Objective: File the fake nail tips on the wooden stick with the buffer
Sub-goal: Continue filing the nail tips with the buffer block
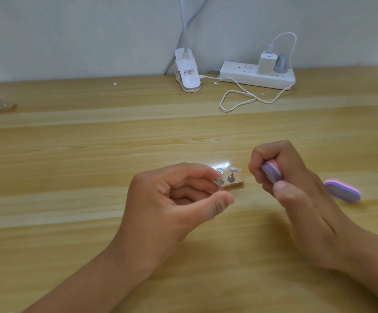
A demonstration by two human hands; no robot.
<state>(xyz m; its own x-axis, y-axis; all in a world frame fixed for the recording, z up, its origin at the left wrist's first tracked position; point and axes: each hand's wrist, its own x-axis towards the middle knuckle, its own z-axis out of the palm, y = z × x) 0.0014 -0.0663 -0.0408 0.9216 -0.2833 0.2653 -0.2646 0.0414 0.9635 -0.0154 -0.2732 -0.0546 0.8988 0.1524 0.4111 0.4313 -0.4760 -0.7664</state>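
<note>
In the head view, a small silver metal peg with a clear fake nail tip on top (219, 182) is pinched between the thumb and first finger of the left hand (172, 199). The other fingers are curled in below it. Whether the peg's foot is lifted out of its holder cannot be told.

A small oval buffer in purple, white and pink (272, 172) is gripped tight in the right hand (296, 188). The fingers are curled over it and the thumb is pressed on its near end. The buffer is held just to the right of the pinched peg. The two are apart, and a gap is seen between them.

Just past the left fingertips, a short light wooden stick (235, 182) is lying on the pale wooden table (93, 154), between the two hands. One more silver peg with a clear tip (231, 176) is stood upright in it.

It looks like one tip has been picked for filing and no rubbing is being done on it yet. For the next move, the buffer would need to be brought left until its flat side is laid on the tip's edge. The pinch would need to be kept firm so the peg is not twisted, and the rubbing kept soft.

A second oval buffer in the same colours (342, 190) is lying on the table, to the right of the gripping hand.
</note>
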